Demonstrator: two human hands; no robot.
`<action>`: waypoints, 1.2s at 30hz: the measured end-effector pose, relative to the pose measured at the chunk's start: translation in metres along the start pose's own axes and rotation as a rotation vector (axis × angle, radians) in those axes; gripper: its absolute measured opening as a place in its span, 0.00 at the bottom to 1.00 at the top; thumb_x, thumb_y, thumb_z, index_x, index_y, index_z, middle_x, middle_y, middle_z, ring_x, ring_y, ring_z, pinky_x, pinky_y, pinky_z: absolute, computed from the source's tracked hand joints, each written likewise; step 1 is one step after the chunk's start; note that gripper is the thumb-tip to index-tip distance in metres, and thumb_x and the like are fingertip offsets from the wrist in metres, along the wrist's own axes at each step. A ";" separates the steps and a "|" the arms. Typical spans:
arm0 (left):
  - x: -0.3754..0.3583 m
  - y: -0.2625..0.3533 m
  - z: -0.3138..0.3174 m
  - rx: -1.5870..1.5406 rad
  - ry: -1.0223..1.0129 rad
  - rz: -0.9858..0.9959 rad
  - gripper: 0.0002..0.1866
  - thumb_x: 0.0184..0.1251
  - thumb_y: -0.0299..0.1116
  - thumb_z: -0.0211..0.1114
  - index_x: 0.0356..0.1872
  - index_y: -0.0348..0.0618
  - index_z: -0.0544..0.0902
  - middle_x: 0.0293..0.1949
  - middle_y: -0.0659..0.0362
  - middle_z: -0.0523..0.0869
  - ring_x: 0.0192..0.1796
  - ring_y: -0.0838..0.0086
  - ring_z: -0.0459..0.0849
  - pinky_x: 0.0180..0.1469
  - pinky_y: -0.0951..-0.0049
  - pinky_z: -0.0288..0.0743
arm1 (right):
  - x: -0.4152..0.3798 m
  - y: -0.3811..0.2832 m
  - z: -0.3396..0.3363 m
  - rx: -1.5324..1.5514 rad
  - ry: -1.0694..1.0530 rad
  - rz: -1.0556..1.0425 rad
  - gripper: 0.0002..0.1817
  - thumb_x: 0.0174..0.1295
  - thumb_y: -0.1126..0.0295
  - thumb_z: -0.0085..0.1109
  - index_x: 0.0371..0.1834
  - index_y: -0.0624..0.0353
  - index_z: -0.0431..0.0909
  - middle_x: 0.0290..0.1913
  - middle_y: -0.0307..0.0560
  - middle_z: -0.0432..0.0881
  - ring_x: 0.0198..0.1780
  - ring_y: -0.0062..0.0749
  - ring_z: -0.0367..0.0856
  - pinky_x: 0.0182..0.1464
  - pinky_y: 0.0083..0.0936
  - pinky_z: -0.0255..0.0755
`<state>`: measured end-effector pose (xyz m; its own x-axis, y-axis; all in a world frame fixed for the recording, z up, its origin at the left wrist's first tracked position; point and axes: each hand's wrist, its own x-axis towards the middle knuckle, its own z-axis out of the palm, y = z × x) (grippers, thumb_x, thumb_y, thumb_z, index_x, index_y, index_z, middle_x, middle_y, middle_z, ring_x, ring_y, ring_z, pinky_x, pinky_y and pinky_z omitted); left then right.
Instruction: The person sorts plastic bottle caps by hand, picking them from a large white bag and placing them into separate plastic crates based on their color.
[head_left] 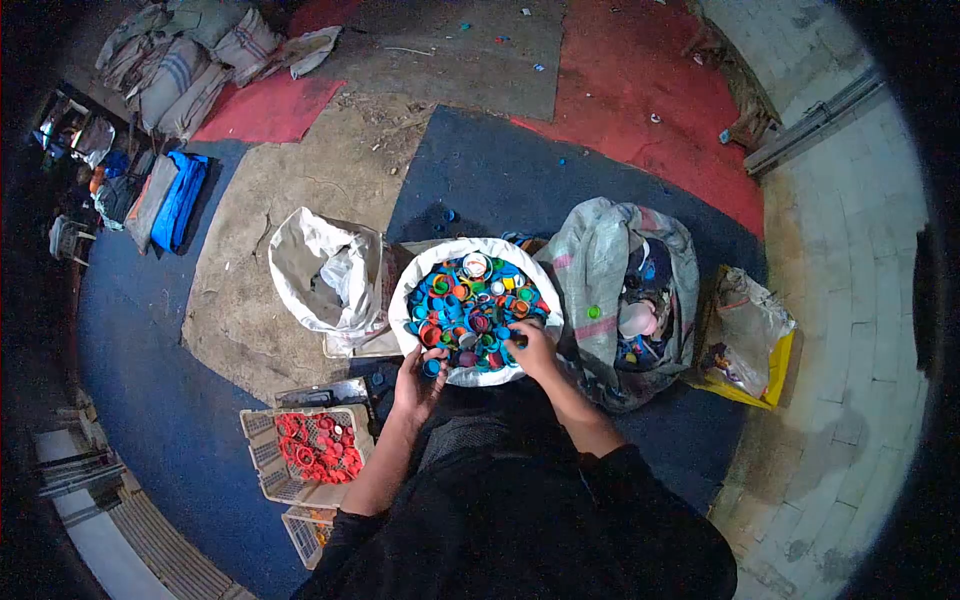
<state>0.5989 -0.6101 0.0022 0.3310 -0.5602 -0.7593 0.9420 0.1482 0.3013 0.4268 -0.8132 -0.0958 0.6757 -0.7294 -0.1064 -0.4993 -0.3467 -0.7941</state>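
Note:
A white sack (403, 290) with a rolled rim stands open before me, full of mixed plastic bottle caps (478, 322), mostly blue with some red, orange, green and white. At its near left rim, my left hand (413, 388) has its fingers curled around a blue bottle cap (431, 367). On the right side of the heap, my right hand (537, 352) reaches in over the rim with its fingers bent together among the caps. What its fingertips hold, if anything, is too small to make out.
To the left stands an open white sack (290, 275); below it, a crate (262, 450) holds red caps. On the right are a grey woven sack (590, 270) with mixed plastic and a yellow-edged bag (775, 370) by the wall. Filled sacks (175, 80) lie far left.

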 end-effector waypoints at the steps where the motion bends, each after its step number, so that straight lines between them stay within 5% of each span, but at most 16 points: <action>1: 0.000 0.000 -0.002 -0.003 0.001 -0.002 0.22 0.80 0.46 0.52 0.47 0.33 0.81 0.48 0.50 0.86 0.39 0.70 0.84 0.41 0.76 0.82 | -0.001 -0.011 -0.001 -0.032 0.006 -0.076 0.19 0.51 0.69 0.74 0.48 0.56 0.84 0.47 0.49 0.82 0.50 0.46 0.83 0.54 0.39 0.77; 3: 0.001 -0.001 -0.007 -0.011 0.003 -0.006 0.22 0.80 0.46 0.52 0.47 0.33 0.81 0.48 0.50 0.86 0.39 0.70 0.84 0.41 0.75 0.82 | -0.003 -0.029 -0.003 -0.095 0.017 -0.230 0.18 0.51 0.68 0.74 0.47 0.56 0.84 0.47 0.49 0.82 0.52 0.48 0.82 0.56 0.40 0.76; 7: 0.001 0.000 -0.013 -0.016 -0.009 0.006 0.22 0.80 0.46 0.52 0.47 0.33 0.81 0.48 0.50 0.86 0.38 0.70 0.84 0.41 0.75 0.82 | -0.002 -0.021 0.011 -0.166 -0.096 -0.150 0.13 0.53 0.68 0.73 0.41 0.58 0.85 0.49 0.51 0.82 0.54 0.49 0.81 0.56 0.41 0.76; 11: -0.002 0.003 -0.011 -0.033 -0.011 0.014 0.22 0.80 0.46 0.52 0.48 0.33 0.81 0.46 0.51 0.86 0.39 0.70 0.84 0.41 0.75 0.83 | 0.004 -0.041 -0.001 0.008 0.028 -0.129 0.11 0.56 0.68 0.72 0.40 0.60 0.86 0.42 0.52 0.86 0.44 0.49 0.86 0.49 0.36 0.80; 16: -0.001 0.005 -0.001 -0.040 -0.082 -0.001 0.21 0.80 0.47 0.53 0.49 0.35 0.81 0.45 0.53 0.86 0.42 0.70 0.84 0.43 0.74 0.83 | 0.015 -0.088 -0.027 1.153 -0.249 0.390 0.13 0.65 0.69 0.60 0.48 0.65 0.83 0.44 0.41 0.85 0.44 0.29 0.86 0.48 0.27 0.77; 19: -0.002 0.006 0.022 0.055 -0.073 -0.039 0.21 0.79 0.48 0.53 0.50 0.38 0.81 0.45 0.54 0.85 0.44 0.71 0.84 0.47 0.74 0.84 | 0.014 -0.112 -0.039 1.153 -0.367 0.213 0.12 0.67 0.72 0.54 0.47 0.67 0.83 0.50 0.45 0.83 0.46 0.30 0.82 0.52 0.27 0.74; 23: 0.004 0.001 0.030 0.158 -0.141 -0.101 0.21 0.78 0.52 0.53 0.55 0.45 0.79 0.48 0.57 0.85 0.45 0.72 0.86 0.49 0.71 0.85 | 0.017 -0.143 -0.044 0.524 -0.383 -0.252 0.11 0.60 0.73 0.61 0.45 0.61 0.84 0.46 0.46 0.82 0.48 0.30 0.79 0.51 0.27 0.72; 24: -0.003 0.000 0.043 0.177 -0.098 -0.094 0.21 0.79 0.52 0.53 0.55 0.46 0.79 0.48 0.57 0.85 0.45 0.71 0.86 0.49 0.70 0.85 | 0.017 -0.153 -0.041 0.439 -0.331 -0.391 0.10 0.57 0.73 0.63 0.43 0.56 0.85 0.37 0.45 0.80 0.42 0.35 0.80 0.52 0.29 0.73; 27: -0.004 0.002 0.048 0.152 -0.142 -0.118 0.21 0.79 0.54 0.51 0.56 0.49 0.78 0.48 0.58 0.84 0.45 0.71 0.86 0.45 0.69 0.85 | 0.012 -0.170 -0.038 0.014 -0.299 -0.569 0.09 0.54 0.67 0.70 0.38 0.55 0.86 0.44 0.42 0.82 0.48 0.41 0.77 0.56 0.38 0.71; 31: 0.007 0.004 0.031 0.076 -0.081 -0.080 0.18 0.79 0.54 0.53 0.47 0.50 0.80 0.40 0.62 0.85 0.39 0.73 0.84 0.34 0.72 0.80 | 0.016 -0.174 -0.033 0.070 -0.365 -0.661 0.12 0.56 0.64 0.71 0.41 0.56 0.87 0.47 0.42 0.83 0.52 0.41 0.79 0.58 0.36 0.72; 32: 0.012 0.005 0.019 0.056 -0.086 -0.062 0.18 0.79 0.54 0.53 0.44 0.50 0.80 0.38 0.62 0.84 0.38 0.73 0.84 0.32 0.73 0.78 | 0.020 -0.170 -0.025 0.295 -0.473 -0.423 0.12 0.58 0.64 0.70 0.42 0.57 0.87 0.47 0.44 0.83 0.50 0.42 0.82 0.55 0.36 0.75; 36: 0.009 0.018 0.002 -0.018 -0.010 -0.025 0.20 0.79 0.52 0.52 0.36 0.47 0.79 0.31 0.62 0.81 0.34 0.73 0.80 0.29 0.76 0.70 | 0.065 -0.153 0.009 0.066 -0.119 -0.400 0.17 0.60 0.63 0.68 0.50 0.56 0.83 0.51 0.48 0.82 0.50 0.48 0.83 0.53 0.40 0.77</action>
<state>0.6189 -0.6139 0.0021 0.3068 -0.5722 -0.7606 0.9508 0.1488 0.2716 0.5521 -0.8020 0.0129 0.8690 -0.4706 0.1531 -0.1517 -0.5478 -0.8227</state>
